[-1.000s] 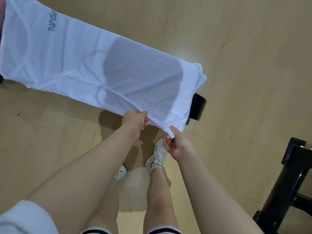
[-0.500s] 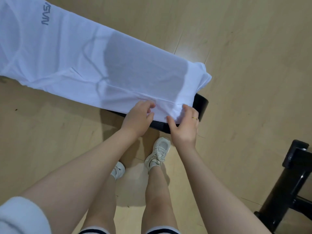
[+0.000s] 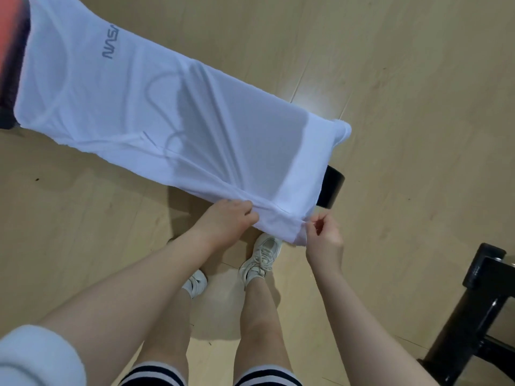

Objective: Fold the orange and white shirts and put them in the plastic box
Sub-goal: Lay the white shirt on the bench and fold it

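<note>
A white shirt (image 3: 156,107) with grey NASA lettering lies stretched lengthwise over a narrow black bench (image 3: 331,188), which it almost wholly covers. My left hand (image 3: 223,221) grips the shirt's near hem edge. My right hand (image 3: 323,235) pinches the near corner of the hem just to the right, pulling it off the bench edge. An orange shirt (image 3: 9,37) shows as a strip at the far left, past the white shirt's collar end. The plastic box is not in view.
A wooden floor (image 3: 404,79) surrounds the bench. My legs and white sneakers (image 3: 262,257) stand right below the hem. A black frame or stand (image 3: 479,307) sits at the right edge, near my right forearm.
Both hands pressed on the hem atop the bench half a second ago; now they have drawn back toward me, pinching the hem and pulling it taut off the bench edge.
</note>
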Demonstrator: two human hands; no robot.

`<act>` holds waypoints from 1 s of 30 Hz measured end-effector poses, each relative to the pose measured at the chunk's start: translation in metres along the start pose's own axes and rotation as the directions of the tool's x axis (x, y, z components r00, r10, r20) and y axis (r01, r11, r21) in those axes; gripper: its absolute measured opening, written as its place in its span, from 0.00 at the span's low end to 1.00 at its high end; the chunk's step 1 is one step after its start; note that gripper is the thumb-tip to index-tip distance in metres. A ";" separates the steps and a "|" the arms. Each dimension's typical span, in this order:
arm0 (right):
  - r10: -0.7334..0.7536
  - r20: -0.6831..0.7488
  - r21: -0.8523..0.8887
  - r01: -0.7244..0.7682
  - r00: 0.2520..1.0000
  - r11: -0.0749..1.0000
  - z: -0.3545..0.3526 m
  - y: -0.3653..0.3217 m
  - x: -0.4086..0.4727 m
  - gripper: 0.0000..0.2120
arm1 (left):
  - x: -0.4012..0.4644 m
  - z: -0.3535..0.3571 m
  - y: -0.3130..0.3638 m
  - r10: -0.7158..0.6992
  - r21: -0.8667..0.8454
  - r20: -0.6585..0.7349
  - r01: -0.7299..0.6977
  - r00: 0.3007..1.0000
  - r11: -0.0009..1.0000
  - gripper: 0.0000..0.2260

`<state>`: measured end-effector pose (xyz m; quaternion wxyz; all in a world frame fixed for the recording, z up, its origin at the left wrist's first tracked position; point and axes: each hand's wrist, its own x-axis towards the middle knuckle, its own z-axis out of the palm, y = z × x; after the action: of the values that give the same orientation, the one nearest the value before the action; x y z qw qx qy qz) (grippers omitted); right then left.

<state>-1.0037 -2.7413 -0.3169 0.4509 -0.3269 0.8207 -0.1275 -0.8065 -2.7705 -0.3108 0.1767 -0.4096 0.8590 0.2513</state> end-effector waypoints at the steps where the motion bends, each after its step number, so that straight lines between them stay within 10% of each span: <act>1: -0.083 -0.041 -0.125 0.078 0.996 0.989 0.004 -0.003 -0.005 0.03 | -0.004 0.002 -0.001 -0.020 -0.046 -0.023 0.019 1.000 0.999 0.10; 5: -0.397 0.044 -0.321 0.390 0.917 0.863 0.028 -0.040 -0.026 0.10 | -0.027 -0.006 -0.022 -0.283 -0.184 -0.074 0.266 0.956 0.946 0.12; 12: -0.597 0.346 -0.345 0.690 0.724 0.637 0.127 -0.110 -0.043 0.13 | -0.072 -0.007 -0.124 -0.693 -0.404 -0.229 0.581 0.683 0.706 0.16; 17: -0.550 0.291 -0.525 0.611 0.783 0.592 0.185 -0.144 -0.032 0.10 | -0.079 0.008 -0.203 -0.605 -0.072 -0.275 0.611 0.747 0.788 0.18; 21: -0.508 0.108 -0.651 0.447 0.854 0.613 0.212 -0.164 -0.025 0.07 | -0.080 0.004 -0.238 -0.538 -0.106 -0.278 0.531 0.796 0.841 0.13; 26: -0.597 0.117 -0.680 0.502 0.794 0.534 0.215 -0.192 -0.028 0.03 | -0.095 -0.019 -0.268 -0.561 -0.289 -0.224 0.495 0.797 0.819 0.14; 30: -0.386 0.217 -0.718 0.415 0.897 0.559 0.208 -0.205 -0.033 0.11 | -0.101 -0.033 -0.281 -0.561 -0.326 -0.042 0.520 0.827 0.790 0.14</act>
<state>-0.7337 -2.8564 -0.3091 0.2489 -0.6623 0.6949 0.1285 -0.5266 -2.8788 -0.3129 0.1179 -0.6764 0.6671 0.2890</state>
